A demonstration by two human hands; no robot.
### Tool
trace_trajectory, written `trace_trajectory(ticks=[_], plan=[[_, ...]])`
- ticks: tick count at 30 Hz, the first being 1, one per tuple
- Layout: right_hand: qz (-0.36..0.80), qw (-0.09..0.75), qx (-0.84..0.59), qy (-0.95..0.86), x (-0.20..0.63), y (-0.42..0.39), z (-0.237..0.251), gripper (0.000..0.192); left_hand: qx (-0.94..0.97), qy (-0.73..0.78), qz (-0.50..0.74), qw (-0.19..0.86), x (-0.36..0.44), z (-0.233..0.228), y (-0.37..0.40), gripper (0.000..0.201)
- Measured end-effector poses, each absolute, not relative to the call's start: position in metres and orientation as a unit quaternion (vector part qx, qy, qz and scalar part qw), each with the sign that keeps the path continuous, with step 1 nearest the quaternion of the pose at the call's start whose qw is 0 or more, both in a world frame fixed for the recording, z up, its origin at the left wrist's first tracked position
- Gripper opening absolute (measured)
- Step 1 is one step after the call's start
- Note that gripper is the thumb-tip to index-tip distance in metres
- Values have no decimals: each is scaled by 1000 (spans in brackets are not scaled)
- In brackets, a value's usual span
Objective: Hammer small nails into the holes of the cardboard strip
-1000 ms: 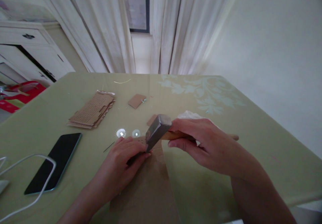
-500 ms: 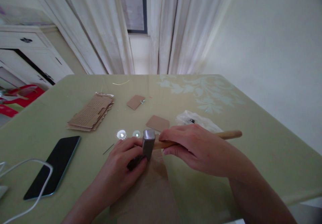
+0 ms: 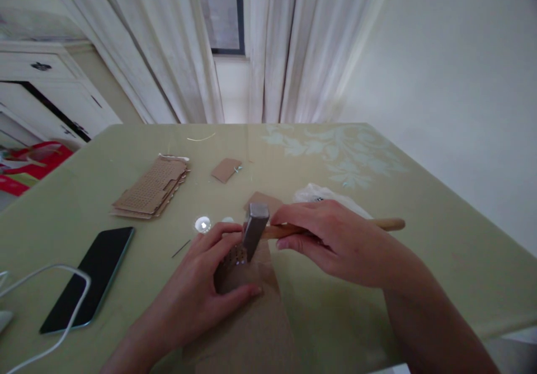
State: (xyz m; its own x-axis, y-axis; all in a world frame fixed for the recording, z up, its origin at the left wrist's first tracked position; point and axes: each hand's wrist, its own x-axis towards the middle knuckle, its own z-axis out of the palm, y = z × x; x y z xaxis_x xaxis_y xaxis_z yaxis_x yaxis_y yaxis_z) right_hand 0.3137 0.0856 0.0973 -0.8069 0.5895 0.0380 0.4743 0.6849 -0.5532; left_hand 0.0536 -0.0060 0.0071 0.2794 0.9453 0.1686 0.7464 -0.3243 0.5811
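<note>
My right hand point(image 3: 331, 237) grips the wooden handle of a hammer point(image 3: 257, 225), its steel head standing over a brown cardboard sheet point(image 3: 247, 329). The handle's end sticks out to the right past my wrist. My left hand point(image 3: 210, 279) rests on the sheet with thumb and fingers spread apart. Between that thumb and the fingers, rows of small holes and a few shiny specks point(image 3: 240, 262) show in the cardboard. I cannot make out what the specks are. The hammer head hides part of the sheet and a small brown card point(image 3: 266, 199) behind it.
A stack of perforated cardboard pieces point(image 3: 151, 186) lies back left, a small brown card with thread point(image 3: 226, 169) right of it. A black phone point(image 3: 90, 279) and white cable point(image 3: 86, 287) lie left. Beyond my right hand is a clear plastic bag point(image 3: 325, 195); a needle-like rod point(image 3: 181, 248) lies left.
The hammer head has shifted slightly right and up with my right hand. My left thumb has moved away from the fingers, uncovering the holes in the cardboard.
</note>
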Motion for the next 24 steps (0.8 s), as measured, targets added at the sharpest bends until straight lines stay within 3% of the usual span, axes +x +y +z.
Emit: trace_trajectory(ticks=[6,15,21,24], plan=[[277,54,-280,-918,310,85,95,10,774,547,254,194,54,5,-5,64],[287,51,-286,-913,309,83,97,11,771,549,264,187,59,5,-5,63],[258,103,-307,-910,322,85,101,6,720,610,296,146,12,15,-3,36],[250,119,-311,-909,326,88,102,5,680,700,197,92,-28,2,0,41]])
